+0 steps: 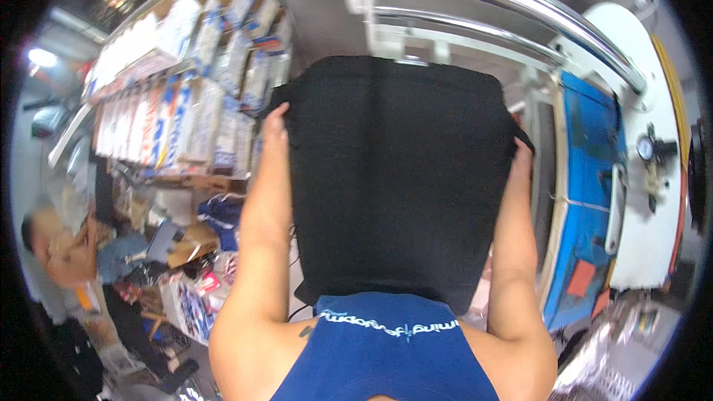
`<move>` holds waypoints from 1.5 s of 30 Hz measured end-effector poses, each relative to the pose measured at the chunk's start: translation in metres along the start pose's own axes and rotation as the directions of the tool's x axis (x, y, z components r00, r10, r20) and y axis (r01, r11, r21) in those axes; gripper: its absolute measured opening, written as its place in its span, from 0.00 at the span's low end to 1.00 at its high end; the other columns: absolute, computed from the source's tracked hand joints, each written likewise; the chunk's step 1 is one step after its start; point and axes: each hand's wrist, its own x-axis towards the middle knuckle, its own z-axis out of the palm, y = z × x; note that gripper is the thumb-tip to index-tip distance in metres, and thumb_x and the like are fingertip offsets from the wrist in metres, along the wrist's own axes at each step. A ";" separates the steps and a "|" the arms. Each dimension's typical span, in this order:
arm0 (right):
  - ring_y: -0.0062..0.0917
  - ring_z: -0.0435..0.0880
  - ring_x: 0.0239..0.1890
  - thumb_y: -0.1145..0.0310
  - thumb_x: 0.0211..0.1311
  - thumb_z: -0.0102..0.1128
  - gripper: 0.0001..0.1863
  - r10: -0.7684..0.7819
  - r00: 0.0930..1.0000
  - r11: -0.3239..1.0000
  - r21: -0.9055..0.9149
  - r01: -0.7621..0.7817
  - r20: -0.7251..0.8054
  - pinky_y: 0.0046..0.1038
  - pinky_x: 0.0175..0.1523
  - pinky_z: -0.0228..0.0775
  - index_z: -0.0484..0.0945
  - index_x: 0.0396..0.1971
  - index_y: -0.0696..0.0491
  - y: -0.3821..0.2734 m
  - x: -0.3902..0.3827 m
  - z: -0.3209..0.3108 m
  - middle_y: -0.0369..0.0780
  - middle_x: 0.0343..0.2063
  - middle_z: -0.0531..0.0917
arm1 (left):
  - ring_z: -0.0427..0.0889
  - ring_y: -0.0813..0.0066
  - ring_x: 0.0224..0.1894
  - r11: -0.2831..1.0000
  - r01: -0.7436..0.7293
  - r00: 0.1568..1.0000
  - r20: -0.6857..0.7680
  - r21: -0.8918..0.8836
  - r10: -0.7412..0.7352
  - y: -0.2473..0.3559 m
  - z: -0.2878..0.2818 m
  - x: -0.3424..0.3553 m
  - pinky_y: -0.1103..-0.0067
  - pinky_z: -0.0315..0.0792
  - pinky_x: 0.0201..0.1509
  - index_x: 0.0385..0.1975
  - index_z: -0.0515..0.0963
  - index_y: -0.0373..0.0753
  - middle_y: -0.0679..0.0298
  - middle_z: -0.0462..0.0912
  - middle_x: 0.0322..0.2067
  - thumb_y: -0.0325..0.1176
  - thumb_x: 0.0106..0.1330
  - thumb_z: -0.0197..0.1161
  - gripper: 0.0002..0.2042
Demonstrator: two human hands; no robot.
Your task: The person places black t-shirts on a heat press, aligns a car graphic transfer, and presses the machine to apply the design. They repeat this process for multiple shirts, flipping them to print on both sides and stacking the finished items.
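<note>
Gripped by its side edges: one black cloth (pixel 394 178), left hand (pixel 276 120) and right hand (pixel 523 150), fingers partly hidden. Location: before the torso, metal bars (pixel 616 63) beyond. Step, apparently: spreading flat. Next move, seemingly: calls for even tension.

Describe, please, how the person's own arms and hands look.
Both arms are bare, without sleeves. The left hand and right hand show no gloves; both are small and partly hidden. The sleeveless top is blue with white lettering.
</note>
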 end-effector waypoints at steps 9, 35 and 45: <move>0.42 0.83 0.57 0.69 0.62 0.65 0.23 0.060 0.994 0.990 0.119 -0.071 0.092 0.39 0.67 0.70 0.81 0.55 0.65 0.009 0.043 -0.036 0.49 0.55 0.85 | 0.86 0.51 0.52 0.970 0.147 0.975 0.196 -0.195 -0.109 0.002 0.008 -0.004 0.62 0.78 0.63 0.51 0.81 0.25 0.48 0.87 0.50 0.30 0.71 0.61 0.15; 0.43 0.83 0.60 0.51 0.79 0.54 0.29 0.392 0.847 0.920 -0.151 -0.362 0.359 0.45 0.68 0.74 0.75 0.63 0.63 0.086 -0.293 -0.236 0.51 0.59 0.83 | 0.84 0.66 0.55 0.921 0.228 0.911 0.265 0.315 -0.316 -0.095 -0.160 -0.350 0.71 0.77 0.61 0.60 0.77 0.30 0.58 0.86 0.53 0.47 0.83 0.50 0.23; 0.36 0.85 0.55 0.62 0.79 0.56 0.20 0.277 0.906 0.949 -0.241 -0.205 0.320 0.39 0.66 0.76 0.77 0.57 0.63 0.050 -0.345 -0.268 0.47 0.54 0.85 | 0.89 0.68 0.44 0.914 0.311 0.864 0.322 0.260 -0.386 -0.066 -0.262 -0.374 0.71 0.81 0.52 0.50 0.82 0.37 0.62 0.90 0.44 0.37 0.75 0.66 0.12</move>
